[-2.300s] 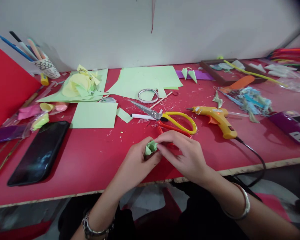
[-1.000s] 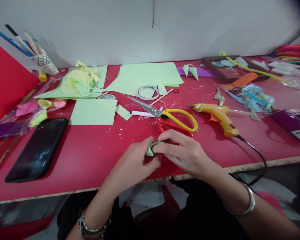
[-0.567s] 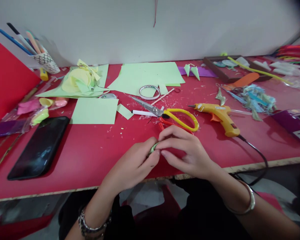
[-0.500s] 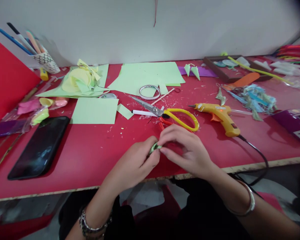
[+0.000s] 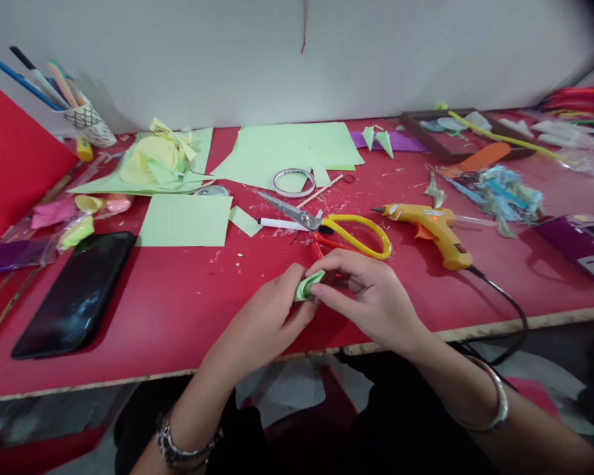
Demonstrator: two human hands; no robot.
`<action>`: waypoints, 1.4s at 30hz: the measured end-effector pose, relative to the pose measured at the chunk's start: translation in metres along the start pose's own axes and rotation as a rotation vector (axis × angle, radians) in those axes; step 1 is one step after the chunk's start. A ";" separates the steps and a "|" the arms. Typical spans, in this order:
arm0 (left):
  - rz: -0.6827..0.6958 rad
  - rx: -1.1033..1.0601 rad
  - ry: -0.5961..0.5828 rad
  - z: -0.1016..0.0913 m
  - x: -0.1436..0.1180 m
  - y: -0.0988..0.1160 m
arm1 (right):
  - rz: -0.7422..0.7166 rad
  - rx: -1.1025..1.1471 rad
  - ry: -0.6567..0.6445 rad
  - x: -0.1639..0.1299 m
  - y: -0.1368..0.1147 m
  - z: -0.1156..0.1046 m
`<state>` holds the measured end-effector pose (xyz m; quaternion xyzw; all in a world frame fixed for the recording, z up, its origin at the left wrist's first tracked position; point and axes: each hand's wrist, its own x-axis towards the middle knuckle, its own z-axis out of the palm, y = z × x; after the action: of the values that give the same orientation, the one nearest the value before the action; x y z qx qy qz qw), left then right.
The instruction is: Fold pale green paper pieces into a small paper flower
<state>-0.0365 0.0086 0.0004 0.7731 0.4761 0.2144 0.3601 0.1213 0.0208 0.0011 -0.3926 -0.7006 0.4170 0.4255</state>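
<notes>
A small rolled piece of green paper (image 5: 307, 286) sits between both hands above the front of the red table. My left hand (image 5: 272, 309) is closed on its left side, fingers and thumb pressed round it. From the right, the thumb and fingers of my right hand (image 5: 371, 293) pinch its edge. The roll's curled end shows; its lower part is hidden by the fingers. Just beyond the hands lie scissors (image 5: 359, 231) with yellow and red handles, across a white marker (image 5: 284, 224). Two small green paper cones (image 5: 385, 144) lie at the back.
A yellow glue gun (image 5: 438, 227) lies right, its cord over the table edge. A black phone (image 5: 74, 293) is at left. Green sheets (image 5: 287, 148), a tape roll (image 5: 294, 183), a pen cup (image 5: 90, 123), blue tassels (image 5: 507, 191) and a brown tray (image 5: 438, 150) surround the work area.
More of the rolled green paper now shows between the fingers, its curled end turned upward. My right thumb has shifted slightly left onto it; both hands keep their hold.
</notes>
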 end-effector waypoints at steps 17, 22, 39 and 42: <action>0.008 0.062 0.030 0.003 0.002 -0.001 | 0.043 -0.013 0.051 -0.001 0.001 0.006; -0.015 0.128 0.067 0.008 0.004 -0.001 | 0.003 -0.056 0.074 -0.003 0.000 0.009; 0.065 -0.059 0.031 0.000 0.001 0.003 | -0.007 0.082 0.115 -0.003 0.007 0.003; 0.064 0.006 0.038 0.000 0.002 0.000 | -0.020 0.081 0.102 -0.003 0.007 0.002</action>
<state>-0.0357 0.0103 0.0003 0.7847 0.4586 0.2391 0.3416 0.1218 0.0201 -0.0072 -0.3887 -0.6646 0.4201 0.4804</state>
